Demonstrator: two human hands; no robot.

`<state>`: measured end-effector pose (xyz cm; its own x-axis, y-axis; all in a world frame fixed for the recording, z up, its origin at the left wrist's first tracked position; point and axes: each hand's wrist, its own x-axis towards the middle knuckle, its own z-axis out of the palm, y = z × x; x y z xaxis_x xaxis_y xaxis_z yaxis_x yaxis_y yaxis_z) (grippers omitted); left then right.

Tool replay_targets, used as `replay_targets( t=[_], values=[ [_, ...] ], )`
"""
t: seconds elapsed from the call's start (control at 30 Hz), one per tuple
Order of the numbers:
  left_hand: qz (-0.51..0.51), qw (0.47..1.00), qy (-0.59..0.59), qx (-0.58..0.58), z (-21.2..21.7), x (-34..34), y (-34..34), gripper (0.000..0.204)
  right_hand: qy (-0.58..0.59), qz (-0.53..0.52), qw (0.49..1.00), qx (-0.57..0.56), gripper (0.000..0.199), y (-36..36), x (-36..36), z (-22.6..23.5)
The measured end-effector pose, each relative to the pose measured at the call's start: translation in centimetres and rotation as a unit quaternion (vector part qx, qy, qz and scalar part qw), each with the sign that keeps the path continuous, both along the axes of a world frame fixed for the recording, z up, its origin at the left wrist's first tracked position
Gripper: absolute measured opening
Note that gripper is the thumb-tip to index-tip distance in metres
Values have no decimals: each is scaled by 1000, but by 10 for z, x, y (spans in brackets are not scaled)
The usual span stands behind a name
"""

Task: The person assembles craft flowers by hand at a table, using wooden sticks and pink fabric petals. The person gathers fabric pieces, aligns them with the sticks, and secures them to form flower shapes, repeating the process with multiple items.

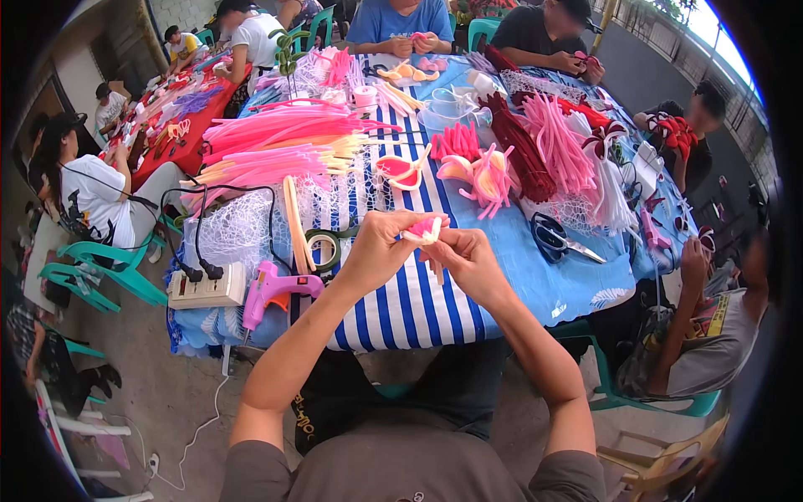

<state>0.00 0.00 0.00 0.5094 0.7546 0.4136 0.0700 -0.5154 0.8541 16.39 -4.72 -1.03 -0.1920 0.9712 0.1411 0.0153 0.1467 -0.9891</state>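
Note:
Over the striped cloth near the table's front edge, both my hands pinch a small pink and cream flower piece (424, 231) that looks made of fuzzy pipe cleaners. My left hand (381, 244) grips it from the left with closed fingers. From the right, my right hand (470, 261) closes on its lower part, where a short pale stem shows below the fingers. Just beyond lies a red-centred, cream-edged petal piece (406, 171). A roll of green tape (323, 249) and a few cream pipe cleaners (299, 224) lie beside my left hand.
A pink glue gun (276, 291) and a power strip (207, 287) with plugs sit at the front left. Scissors (560, 240) lie right. Pink pipe cleaners (276, 132) and a dark red bundle (520, 151) lie farther back. Several people sit around.

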Motion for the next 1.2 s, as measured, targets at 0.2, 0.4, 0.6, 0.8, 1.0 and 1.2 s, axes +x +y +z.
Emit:
replay_targets(
  t=[0.2, 0.4, 0.6, 0.8, 1.0, 1.2],
  values=[
    [16, 999, -29, 3, -3, 9, 1, 24, -21, -15, 1000, -17, 34, 0, 4, 1],
    [47, 989, 36, 136, -4, 7, 4, 27, -6, -20, 999, -30, 31, -1, 0, 2],
    [27, 987, 45, 152, -1, 1, 9, 42, 17, -45, 999, 6, 27, 3, 3, -7],
    [34, 969, -183, -163, -1, -13, 15, 65, -29, -196, 975, 99, 24, 34, 15, -10],
    [93, 979, -136, -120, 0, 9, 4, 45, -76, -250, 947, 185, 26, 50, 8, -7],
    [182, 970, -76, 143, 20, 10, 17, 37, -112, -190, 968, 120, 30, 43, -6, 2]
  ],
)
